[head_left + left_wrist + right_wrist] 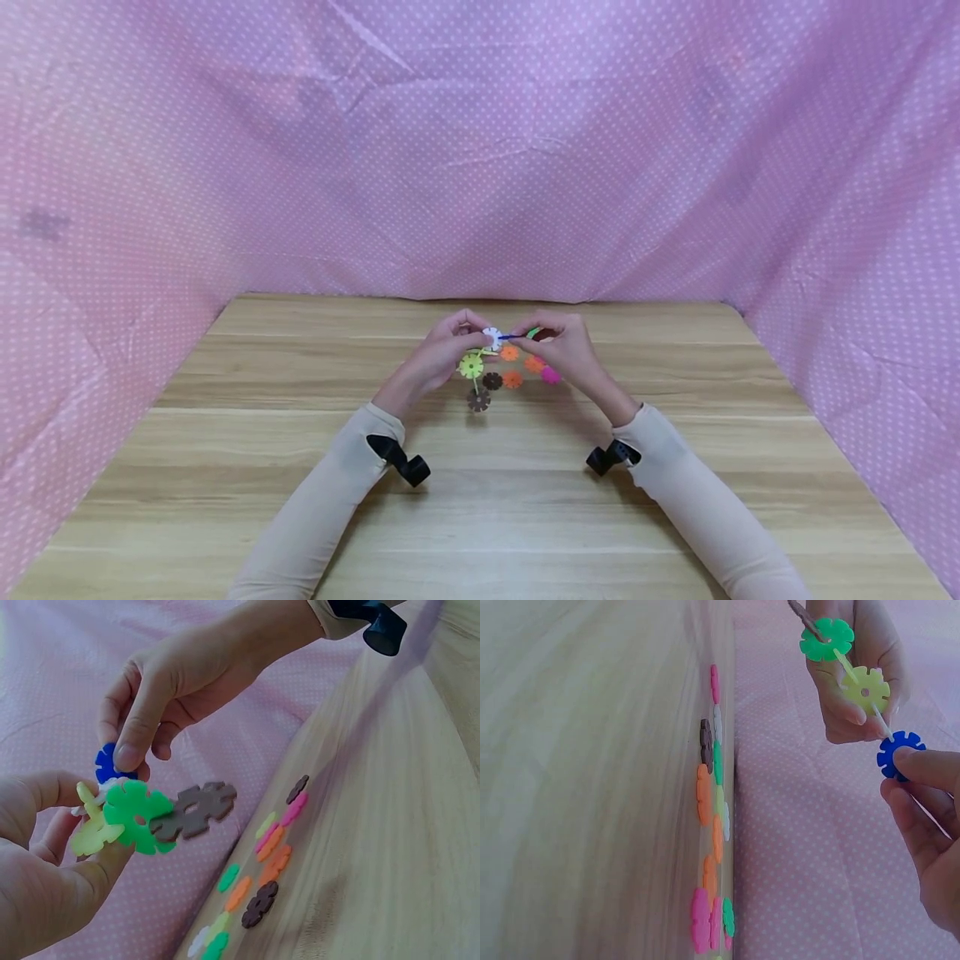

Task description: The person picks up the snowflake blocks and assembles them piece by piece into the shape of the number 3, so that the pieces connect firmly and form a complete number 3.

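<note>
A chain of notched plastic snowflake discs is held up over the table between both hands. It runs from a brown disc (196,810) through a green disc (139,817) and a yellow disc (866,691) to a white disc (492,338). My left hand (438,357) grips the chain around its yellow and white discs. With thumb and fingers, my right hand (567,348) pinches a blue disc (900,756). This blue disc meets the white one edge to face, and the fingers partly cover the joint.
Loose discs lie on the wooden table (510,517) below the hands, among them orange (512,380), pink (551,375), dark brown (260,904) and green (229,877) ones. A pink dotted cloth (487,167) hangs behind and along both sides.
</note>
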Demonstrator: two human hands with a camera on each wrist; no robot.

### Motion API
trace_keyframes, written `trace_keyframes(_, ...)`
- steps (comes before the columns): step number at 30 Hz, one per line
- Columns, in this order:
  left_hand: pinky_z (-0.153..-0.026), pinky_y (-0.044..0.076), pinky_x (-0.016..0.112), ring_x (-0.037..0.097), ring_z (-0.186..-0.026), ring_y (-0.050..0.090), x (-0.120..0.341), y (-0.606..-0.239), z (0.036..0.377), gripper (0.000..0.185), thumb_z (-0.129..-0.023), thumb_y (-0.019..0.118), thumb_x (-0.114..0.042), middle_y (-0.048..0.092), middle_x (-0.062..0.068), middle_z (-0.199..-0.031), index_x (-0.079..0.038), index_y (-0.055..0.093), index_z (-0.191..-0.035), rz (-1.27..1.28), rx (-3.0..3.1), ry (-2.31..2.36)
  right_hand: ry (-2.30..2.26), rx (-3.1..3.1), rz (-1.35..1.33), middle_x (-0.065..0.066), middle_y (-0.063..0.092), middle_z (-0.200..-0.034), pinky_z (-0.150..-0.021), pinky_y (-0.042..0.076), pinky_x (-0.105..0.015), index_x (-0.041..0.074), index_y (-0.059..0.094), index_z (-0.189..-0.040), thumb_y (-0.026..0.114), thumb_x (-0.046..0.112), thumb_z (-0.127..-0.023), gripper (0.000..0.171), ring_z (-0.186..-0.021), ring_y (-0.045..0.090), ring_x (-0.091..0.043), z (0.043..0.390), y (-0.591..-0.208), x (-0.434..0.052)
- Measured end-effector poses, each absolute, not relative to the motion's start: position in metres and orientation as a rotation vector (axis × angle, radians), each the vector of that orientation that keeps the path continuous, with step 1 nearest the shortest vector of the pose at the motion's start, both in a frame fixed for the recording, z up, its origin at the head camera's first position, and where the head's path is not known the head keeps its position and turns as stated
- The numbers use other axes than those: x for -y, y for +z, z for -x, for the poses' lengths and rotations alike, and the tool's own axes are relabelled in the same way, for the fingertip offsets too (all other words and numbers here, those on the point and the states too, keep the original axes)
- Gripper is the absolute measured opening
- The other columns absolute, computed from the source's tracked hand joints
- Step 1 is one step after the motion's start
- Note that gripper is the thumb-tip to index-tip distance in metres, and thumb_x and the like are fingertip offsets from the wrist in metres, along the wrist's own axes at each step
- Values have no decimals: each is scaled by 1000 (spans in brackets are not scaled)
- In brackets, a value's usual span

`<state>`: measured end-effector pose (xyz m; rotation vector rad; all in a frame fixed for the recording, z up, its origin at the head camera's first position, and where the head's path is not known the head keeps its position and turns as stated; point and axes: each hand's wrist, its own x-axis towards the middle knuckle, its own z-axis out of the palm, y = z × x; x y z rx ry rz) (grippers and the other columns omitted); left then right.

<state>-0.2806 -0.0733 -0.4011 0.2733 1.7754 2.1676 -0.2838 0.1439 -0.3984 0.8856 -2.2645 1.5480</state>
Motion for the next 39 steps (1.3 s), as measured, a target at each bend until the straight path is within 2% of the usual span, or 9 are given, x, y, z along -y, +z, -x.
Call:
trace_keyframes(7, -106, 52, 53, 16, -91, 68, 69, -400, 278, 14, -94, 59, 7, 63, 6, -102, -6, 60, -99, -358, -1797, 2148, 1549, 2228, -920, -17, 77, -88, -65, 62, -24, -1, 79, -88, 82, -4, -81, 8, -75, 72, -20, 282, -399, -147)
trace_keyframes(11, -108, 48, 56, 15, -89, 69, 69, -399, 278, 14, -94, 58, 7, 63, 6, -101, -5, 60, -100, -357, -1788, 2173, 1521, 2226, -918, -16, 78, -88, -65, 63, -29, 0, 79, -88, 82, -2, -81, 8, -75, 72, -16, 281, -396, -146)
trace_keyframes(13, -107, 50, 54, 15, -88, 69, 69, -400, 279, 14, -95, 58, 7, 63, 6, -101, -6, 60, -100, -330, -1781, 2184, 1530, 2241, -890, -16, 78, -89, -65, 63, -30, 0, 78, -88, 82, -2, -82, 7, -76, 71, -13, 280, -396, -144)
trace_keyframes(16, -100, 57, 46, 15, -89, 68, 69, -400, 279, 13, -96, 57, 4, 63, 4, -102, -7, 61, -102, -268, -1759, 2191, 1552, 2273, -833, -16, 77, -89, -66, 62, -30, -1, 77, -88, 82, -1, -83, 7, -77, 70, -12, 279, -396, -141)
trace_keyframes(19, -85, 63, 32, 14, -89, 65, 69, -401, 278, 10, -99, 58, -3, 62, 2, -102, -9, 61, -107, -206, -1752, 2162, 1556, 2311, -792, -16, 77, -89, -69, 62, -28, -1, 76, -89, 81, -1, -84, 7, -79, 69, -13, 277, -398, -140)
trace_keyframes(25, -66, 52, 21, 11, -81, 58, 68, -403, 277, 18, -102, 57, -16, 61, -2, -96, -8, 58, -118, -147, -1796, 2088, 1551, 2348, -768, -15, 77, -91, -71, 61, -29, 0, 76, -91, 80, 2, -85, 7, -82, 68, -12, 276, -400, -138)
trace_keyframes(30, -63, 48, 19, 10, -79, 55, 67, -404, 276, 21, -102, 60, -18, 60, -3, -96, -7, 60, -120, -133, -1821, 2099, 1569, 2349, -793, -14, 77, -93, -71, 61, -27, 1, 77, -91, 80, 2, -86, 6, -83, 69, -12, 276, -401, -135)
trace_keyframes(36, -71, 49, 23, 10, -88, 56, 70, -404, 278, 34, -102, 63, -25, 63, -6, -102, -2, 64, -126, -110, -1904, 2053, 1598, 2357, -835, -14, 77, -94, -73, 62, -28, 2, 77, -92, 79, 2, -87, 6, -85, 70, -12, 279, -399, -132)
trace_keyframes(39, -68, 49, 20, 11, -89, 56, 71, -403, 280, 35, -102, 64, -25, 64, -4, -103, -1, 63, -126, -92, -1913, 2055, 1593, 2383, -845, -14, 77, -94, -74, 63, -29, 2, 76, -94, 80, 3, -86, 9, -86, 70, -13, 282, -396, -133)
